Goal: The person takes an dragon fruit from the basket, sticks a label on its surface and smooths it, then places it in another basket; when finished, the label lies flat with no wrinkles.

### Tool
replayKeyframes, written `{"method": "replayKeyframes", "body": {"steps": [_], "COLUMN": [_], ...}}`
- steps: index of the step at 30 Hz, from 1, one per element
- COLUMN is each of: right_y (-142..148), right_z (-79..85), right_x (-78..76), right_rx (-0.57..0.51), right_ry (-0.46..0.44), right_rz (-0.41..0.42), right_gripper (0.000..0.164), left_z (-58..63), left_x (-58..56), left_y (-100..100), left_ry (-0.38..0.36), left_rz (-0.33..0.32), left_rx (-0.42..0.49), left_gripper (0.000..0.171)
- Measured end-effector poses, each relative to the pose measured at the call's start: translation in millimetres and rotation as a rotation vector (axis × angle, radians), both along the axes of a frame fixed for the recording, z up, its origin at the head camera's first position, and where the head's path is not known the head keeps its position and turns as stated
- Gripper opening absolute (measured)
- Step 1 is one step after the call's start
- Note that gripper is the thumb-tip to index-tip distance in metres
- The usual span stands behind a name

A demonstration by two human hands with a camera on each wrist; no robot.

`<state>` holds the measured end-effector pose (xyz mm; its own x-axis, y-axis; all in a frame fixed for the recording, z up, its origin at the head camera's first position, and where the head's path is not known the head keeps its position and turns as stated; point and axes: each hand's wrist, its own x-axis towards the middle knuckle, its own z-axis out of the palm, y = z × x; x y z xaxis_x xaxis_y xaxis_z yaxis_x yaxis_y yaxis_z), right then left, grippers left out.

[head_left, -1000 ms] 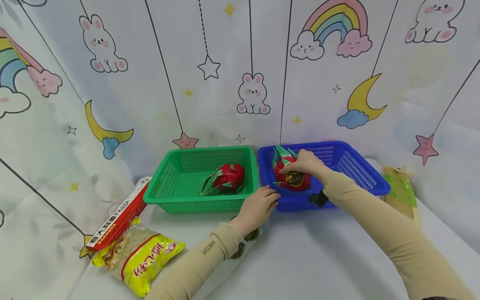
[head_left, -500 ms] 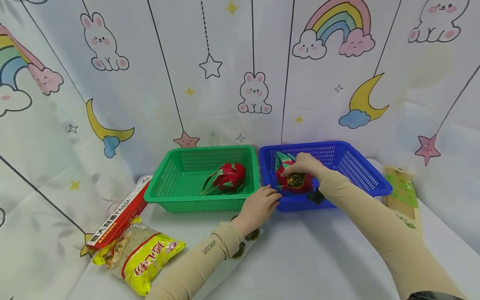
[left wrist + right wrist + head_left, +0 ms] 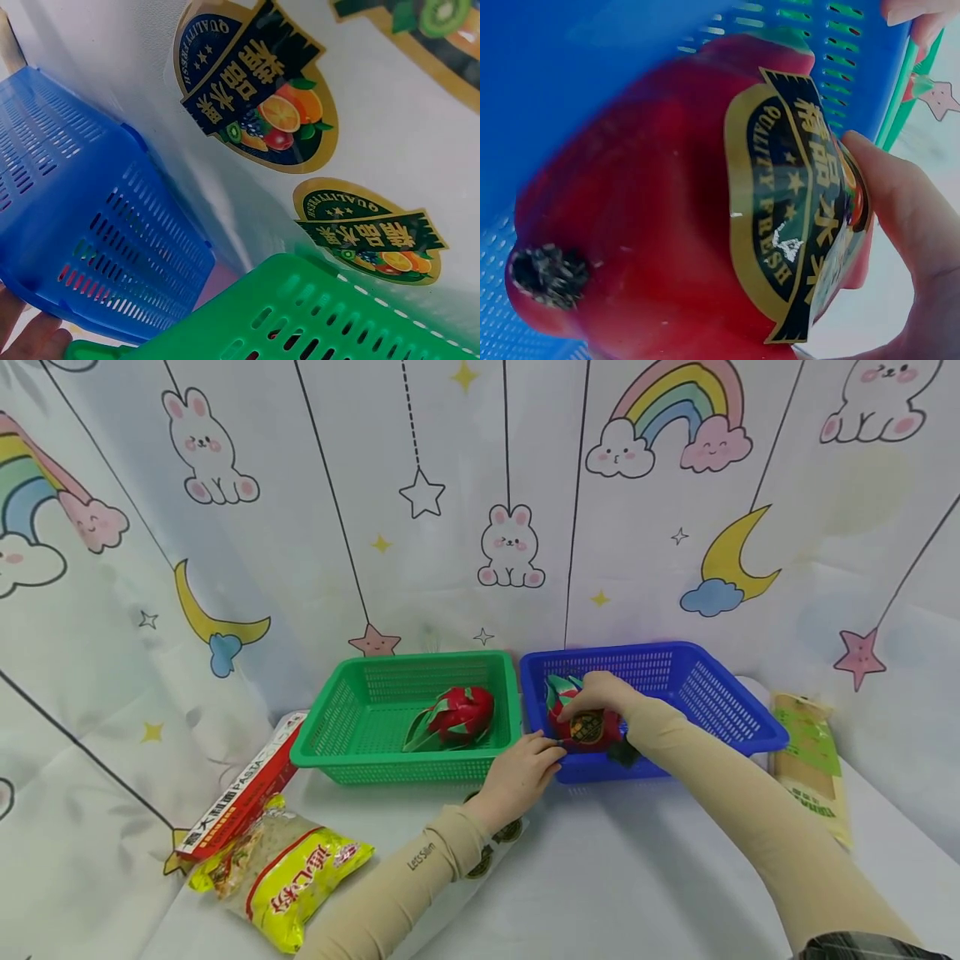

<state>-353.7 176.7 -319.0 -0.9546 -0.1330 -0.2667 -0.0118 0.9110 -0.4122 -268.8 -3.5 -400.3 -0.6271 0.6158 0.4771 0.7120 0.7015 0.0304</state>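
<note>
Fingers of the left hand [image 3: 36, 341] lay at the rim of the blue basket [image 3: 142, 217], whose slots showed red. Just beside it stood the green basket [image 3: 214, 322]; right of it, fruit-picture stickers [image 3: 292, 109] dotted a white surface [image 3: 390, 120].

In the left basket [image 3: 397, 772] lies one dragon fruit [image 3: 463, 714], in the right basket [image 3: 720, 700] another fruit [image 3: 588, 729]; a curtain [image 3: 285, 527] is behind them, a pasta box [image 3: 242, 789] at left

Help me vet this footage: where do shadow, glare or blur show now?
Head: a soft shadow on the white table beside the right sleeve; left wrist: a pale streak, probably glare, beside the stickers; right wrist: a bright patch, perhaps glare, on the label of the dragon fruit, the blue basket soft at upper left.
</note>
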Motion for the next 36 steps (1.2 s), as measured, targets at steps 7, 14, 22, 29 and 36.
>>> {"method": "replayKeyframes", "body": {"steps": [7,14,22,29,36], "right_y": [-2.7,-5.1,-2.4,-4.5,-5.3], "right_z": [-3.0,-7.5,-10.7,-7.0,-8.9], "right_x": [-7.7,-14.6,-17.2,-19.1,-29.9], "right_rx": [0.016,0.025,0.047,0.065,0.067], "right_ry": [-0.043,-0.121,-0.131,-0.155,-0.228], "right_rz": [0.013,0.018,0.007,0.000,0.013], "right_gripper": [0.070,0.078,0.069,0.070,0.078], "left_z": [-1.0,-4.9,-5.2,-2.9,-2.5], "left_x": [0.0,1.9,3.0,3.0,3.5], "left_y": [-1.4,-0.5,3.5,3.8,2.3], "left_ry": [0.023,0.035,0.062,0.079,0.084], "left_rz": [0.002,0.002,0.007,0.018,0.017], "left_rx": [0.013,0.012,0.003,-0.003,-0.010], "left_gripper": [0.021,0.021,0.021,0.021,0.022]}}
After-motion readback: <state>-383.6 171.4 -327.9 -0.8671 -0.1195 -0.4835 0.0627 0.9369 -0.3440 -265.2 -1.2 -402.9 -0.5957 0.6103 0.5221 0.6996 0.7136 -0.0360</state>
